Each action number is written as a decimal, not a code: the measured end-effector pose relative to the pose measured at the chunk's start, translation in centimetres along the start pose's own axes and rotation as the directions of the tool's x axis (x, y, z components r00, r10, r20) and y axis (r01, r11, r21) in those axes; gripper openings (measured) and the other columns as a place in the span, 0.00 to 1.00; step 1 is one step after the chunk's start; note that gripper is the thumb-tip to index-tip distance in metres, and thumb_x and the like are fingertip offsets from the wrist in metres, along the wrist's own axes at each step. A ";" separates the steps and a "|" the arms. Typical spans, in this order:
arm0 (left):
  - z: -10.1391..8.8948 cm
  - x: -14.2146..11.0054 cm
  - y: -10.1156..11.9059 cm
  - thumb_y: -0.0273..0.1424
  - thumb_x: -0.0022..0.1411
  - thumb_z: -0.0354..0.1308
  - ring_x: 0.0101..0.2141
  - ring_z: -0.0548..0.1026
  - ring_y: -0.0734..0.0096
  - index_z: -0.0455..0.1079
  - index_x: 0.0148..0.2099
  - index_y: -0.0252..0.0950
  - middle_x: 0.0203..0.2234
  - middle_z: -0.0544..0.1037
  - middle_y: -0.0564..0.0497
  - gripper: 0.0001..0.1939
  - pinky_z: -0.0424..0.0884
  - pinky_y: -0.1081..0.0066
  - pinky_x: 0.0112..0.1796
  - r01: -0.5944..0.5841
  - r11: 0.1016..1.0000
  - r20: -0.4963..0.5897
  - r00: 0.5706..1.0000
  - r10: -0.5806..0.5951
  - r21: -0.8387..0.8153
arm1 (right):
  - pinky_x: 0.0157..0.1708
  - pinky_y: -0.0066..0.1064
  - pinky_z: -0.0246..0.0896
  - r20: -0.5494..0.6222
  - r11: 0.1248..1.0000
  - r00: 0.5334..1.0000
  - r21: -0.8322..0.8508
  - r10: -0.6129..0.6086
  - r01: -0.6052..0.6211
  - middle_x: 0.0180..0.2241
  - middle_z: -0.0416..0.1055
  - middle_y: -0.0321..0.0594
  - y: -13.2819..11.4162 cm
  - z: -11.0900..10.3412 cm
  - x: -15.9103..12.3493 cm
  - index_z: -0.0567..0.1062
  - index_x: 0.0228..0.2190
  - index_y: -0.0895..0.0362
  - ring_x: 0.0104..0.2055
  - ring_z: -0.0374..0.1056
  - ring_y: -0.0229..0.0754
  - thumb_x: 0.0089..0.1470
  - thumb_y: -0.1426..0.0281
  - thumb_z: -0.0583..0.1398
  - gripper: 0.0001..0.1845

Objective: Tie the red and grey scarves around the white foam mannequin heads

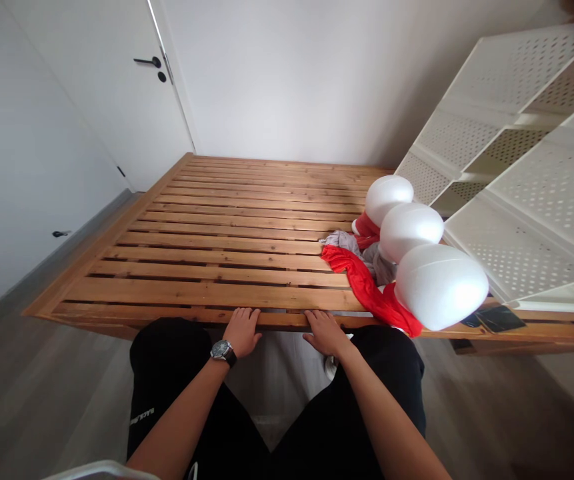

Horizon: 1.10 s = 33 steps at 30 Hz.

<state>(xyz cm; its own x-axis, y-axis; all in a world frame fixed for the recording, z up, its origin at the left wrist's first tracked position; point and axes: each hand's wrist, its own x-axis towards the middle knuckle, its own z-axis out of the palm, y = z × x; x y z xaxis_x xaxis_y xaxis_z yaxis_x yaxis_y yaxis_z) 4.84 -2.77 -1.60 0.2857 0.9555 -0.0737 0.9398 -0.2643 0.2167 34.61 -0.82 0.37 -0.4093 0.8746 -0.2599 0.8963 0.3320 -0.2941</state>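
In the head view, your left hand (pixel 241 331) and right hand (pixel 325 332) rested apart on the near edge of the slatted wooden platform (pixel 207 291), fingers loosely spread. To your right, red cloth (pixel 364 285) and grey cloth (pixel 343 241) lay against three white rounded forms (pixel 411 232), near perforated white panels (pixel 507 80).

one marking noted: pale capital lettering (pixel 141 415) on the left leg of the loose black cloth trousers (pixel 169 360), legible in part as "back", remaining characters unclear. round silver-cased wristwatch (pixel 221 349) on dark strap: dial markings too small to read.
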 end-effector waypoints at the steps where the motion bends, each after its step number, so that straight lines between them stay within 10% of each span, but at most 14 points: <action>1: 0.0 0.0 0.0 0.36 0.61 0.62 0.61 0.65 0.49 0.63 0.66 0.34 0.58 0.69 0.36 0.33 0.54 0.50 0.67 0.003 1.000 0.002 1.000 -0.003 0.003 | 0.66 0.45 0.45 0.002 1.000 1.000 0.000 0.001 -0.001 0.60 0.67 0.55 0.0 0.0 0.0 0.64 0.64 0.60 0.64 0.60 0.57 0.60 0.60 0.62 0.35; 33: 0.0 0.0 0.1 0.38 0.61 0.61 0.60 0.66 0.49 0.63 0.65 0.36 0.57 0.70 0.38 0.32 0.55 0.50 0.66 -0.004 1.000 -0.014 1.000 0.004 0.003 | 0.66 0.47 0.45 0.006 1.000 1.000 0.001 -0.001 0.001 0.61 0.66 0.55 0.3 0.4 0.2 0.63 0.65 0.57 0.65 0.60 0.56 0.60 0.59 0.62 0.36</action>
<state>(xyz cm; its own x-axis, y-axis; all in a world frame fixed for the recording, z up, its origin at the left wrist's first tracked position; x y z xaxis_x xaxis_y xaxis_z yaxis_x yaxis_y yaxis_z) 4.87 -2.80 -1.55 0.2867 0.9562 -0.0595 0.9392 -0.2682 0.2144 34.75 -0.67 -0.16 -0.4108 0.8724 -0.2648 0.8957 0.3321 -0.2956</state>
